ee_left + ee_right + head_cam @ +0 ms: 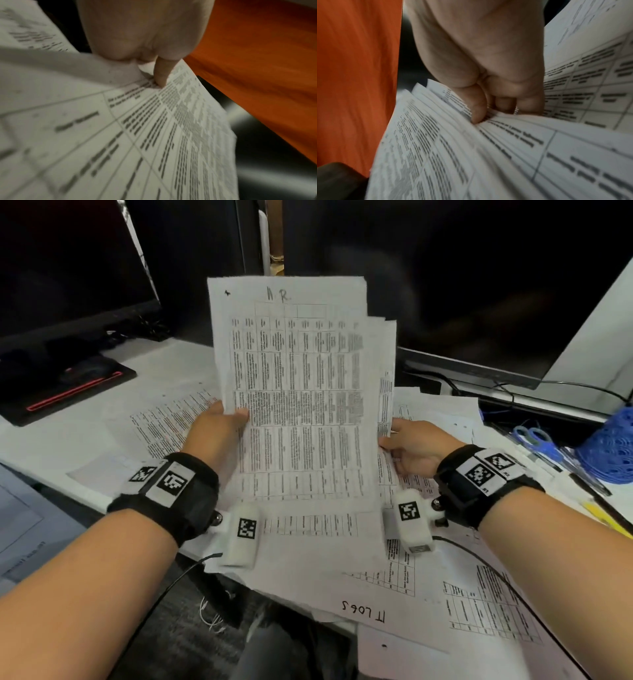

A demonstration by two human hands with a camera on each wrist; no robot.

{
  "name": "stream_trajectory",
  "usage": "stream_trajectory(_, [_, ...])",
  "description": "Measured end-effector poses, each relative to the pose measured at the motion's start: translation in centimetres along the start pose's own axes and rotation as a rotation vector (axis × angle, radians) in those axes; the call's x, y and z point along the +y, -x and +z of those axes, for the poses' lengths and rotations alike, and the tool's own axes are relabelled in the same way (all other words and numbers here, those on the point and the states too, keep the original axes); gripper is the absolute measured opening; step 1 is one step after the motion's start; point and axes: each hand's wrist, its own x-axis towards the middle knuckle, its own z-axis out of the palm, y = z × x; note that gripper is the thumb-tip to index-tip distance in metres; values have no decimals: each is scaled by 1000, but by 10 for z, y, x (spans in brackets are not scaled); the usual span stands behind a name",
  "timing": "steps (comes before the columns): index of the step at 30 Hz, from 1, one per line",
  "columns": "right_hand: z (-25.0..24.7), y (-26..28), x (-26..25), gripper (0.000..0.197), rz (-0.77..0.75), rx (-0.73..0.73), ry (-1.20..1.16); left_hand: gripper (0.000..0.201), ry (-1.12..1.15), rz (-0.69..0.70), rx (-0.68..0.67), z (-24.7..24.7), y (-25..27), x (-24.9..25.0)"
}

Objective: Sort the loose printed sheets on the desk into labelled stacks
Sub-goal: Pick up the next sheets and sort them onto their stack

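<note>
A blue mesh pot point(613, 446) stands right of the grip, contents unseen. Both hands clamp a sheaf of printed sheets point(301, 392) upright above the paper-strewn desk point(161, 361): left hand point(215, 433) pinching its left edge, right hand point(416, 446) its fanned right edge. Table-printed top page, handwritten heading.

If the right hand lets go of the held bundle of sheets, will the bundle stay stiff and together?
Probably not. The bundle of sheets is unbound: its edges fan apart beside the right hand, so pages could slip out. Thin paper held upright would likely flop over. The left hand pinches only one edge, a weak hold.
</note>
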Motion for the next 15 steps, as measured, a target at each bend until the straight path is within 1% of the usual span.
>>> stream_trajectory(1, [3,3,-1,33,-6,-20,-23,23,-21,-9,-18,3,1,2])
stream_trajectory(3, [11,10,-4,33,-24,-41,-30,26,-43,-9,-41,8,-1,3])
stream_trajectory(5, [15,15,-9,27,-43,-9,9,21,-97,13,-13,9,-2,3])
stream_trajectory(6, [15,17,-11,23,-49,32,52,23,-96,16,10,7,-5,1])
stream_trajectory(7, [12,15,-14,21,-48,98,116,29,-112,24,42,6,-5,-1])
stream_trajectory(8, [5,12,-16,22,-31,195,218,36,-162,32,72,4,-6,-2])
stream_trajectory(9, [-6,8,-17,24,-8,298,363,44,-218,54,97,2,-3,-1])
stream_trajectory(10, [-21,4,-17,29,18,395,517,49,-265,36,121,-1,-5,-2])
stream_trajectory(11, [-35,3,-17,34,35,456,658,50,-296,19,126,-3,-4,-2])
stream_trajectory(12, [-48,3,-15,37,57,481,707,46,-335,-11,100,-5,-7,-5])
stream_trajectory(13, [-58,2,-13,38,91,485,700,37,-361,-22,71,-5,-6,-5])
stream_trajectory(15, [-71,-1,-7,38,142,442,633,27,-425,-42,45,-2,-5,-5])
